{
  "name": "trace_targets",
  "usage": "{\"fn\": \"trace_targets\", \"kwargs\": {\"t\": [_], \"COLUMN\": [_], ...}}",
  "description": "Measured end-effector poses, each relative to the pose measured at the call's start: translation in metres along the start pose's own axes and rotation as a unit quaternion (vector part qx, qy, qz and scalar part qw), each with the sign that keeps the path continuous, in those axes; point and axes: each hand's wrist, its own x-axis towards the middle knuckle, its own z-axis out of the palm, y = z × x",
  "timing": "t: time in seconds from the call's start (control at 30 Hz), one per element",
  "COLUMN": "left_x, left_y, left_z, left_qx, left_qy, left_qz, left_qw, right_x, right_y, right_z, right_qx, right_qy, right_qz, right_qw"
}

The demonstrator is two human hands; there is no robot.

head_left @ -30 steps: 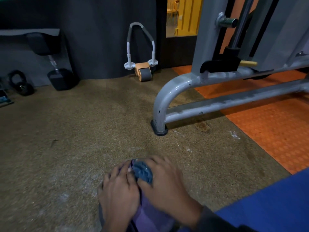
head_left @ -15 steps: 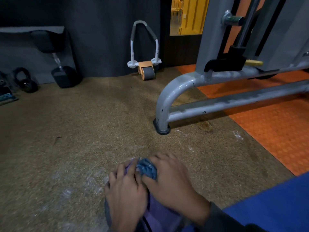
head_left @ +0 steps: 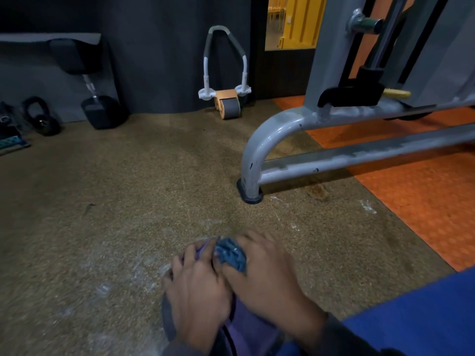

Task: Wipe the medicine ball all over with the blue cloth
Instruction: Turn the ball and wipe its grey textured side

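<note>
Medicine ball (head_left: 246, 327): purple and grey, low in the head view on speckled brown floor (head_left: 115, 201), mostly covered by both hands.
Left hand (head_left: 198, 291): spread flat on the ball's left side, fingers extended and pressing, gripping nothing.
Right hand (head_left: 267, 276): laid over the ball's top right, fingers curled onto the bunched blue cloth (head_left: 231, 255), pressing it to the ball's far side.
Machine frame (head_left: 259, 147): grey tube, foot planted beyond the ball, well apart.
Orange mat (head_left: 411, 196): right, under the frame.
Blue mat (head_left: 411, 312): near right corner.
Ab roller (head_left: 226, 98): leaning at the dark back wall.
Dumbbell (head_left: 95, 93), kettlebell (head_left: 41, 119): far left, by the wall.
</note>
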Motion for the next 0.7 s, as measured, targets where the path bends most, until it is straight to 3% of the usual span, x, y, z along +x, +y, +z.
{"fn": "trace_targets", "kwargs": {"t": [0.27, 0.37, 0.47, 0.53, 0.7], "left_x": [-0.004, -0.005, -0.006, -0.007, -0.005], "left_y": [-0.003, -0.001, 0.000, 0.000, 0.000], "left_z": [0.002, 0.000, 0.000, 0.001, 0.002], "left_qx": [-0.036, -0.026, -0.007, 0.004, -0.027], "left_qy": [0.017, 0.019, 0.009, 0.008, 0.015], "left_qz": [-0.027, -0.024, -0.014, -0.010, -0.020], "left_qw": [0.999, 0.999, 1.000, 1.000, 0.999], "right_x": [0.041, 0.021, 0.007, 0.011, 0.041], "right_y": [0.033, 0.026, 0.003, -0.004, 0.028], "right_z": [0.003, 0.006, 0.006, 0.006, 0.003], "right_qx": [0.092, 0.007, 0.016, 0.027, 0.094], "right_qy": [-0.101, -0.038, 0.014, 0.021, -0.086], "right_qz": [0.202, 0.116, 0.006, -0.005, 0.178], "right_qw": [0.970, 0.993, 1.000, 0.999, 0.976]}}
